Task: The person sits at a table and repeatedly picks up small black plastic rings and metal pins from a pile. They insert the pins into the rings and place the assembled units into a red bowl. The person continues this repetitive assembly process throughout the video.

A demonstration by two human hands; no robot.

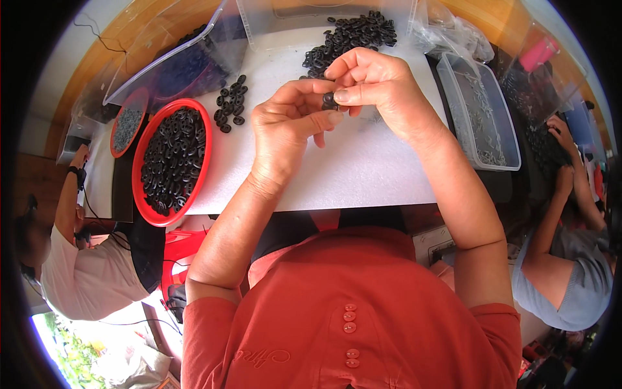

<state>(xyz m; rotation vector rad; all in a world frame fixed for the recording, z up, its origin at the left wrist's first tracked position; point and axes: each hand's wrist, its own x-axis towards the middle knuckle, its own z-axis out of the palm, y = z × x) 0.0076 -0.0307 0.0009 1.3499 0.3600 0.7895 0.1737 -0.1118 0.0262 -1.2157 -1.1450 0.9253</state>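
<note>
Over the white work surface, my two hands meet at a small black ring-shaped part. My left hand pinches it from the left between thumb and fingers. From the right, my right hand has its thumb and forefinger closed on the same part. The fingers hide some of it, so its exact kind is unclear. Behind my hands lies a pile of similar black oval parts. A smaller group of black parts is scattered left of my left hand.
A red basin full of black parts stands at the left, with a smaller red bowl of grey bits beyond it. At right sits a clear tray of small pale pieces. Clear bins line the back. Other people work at both sides.
</note>
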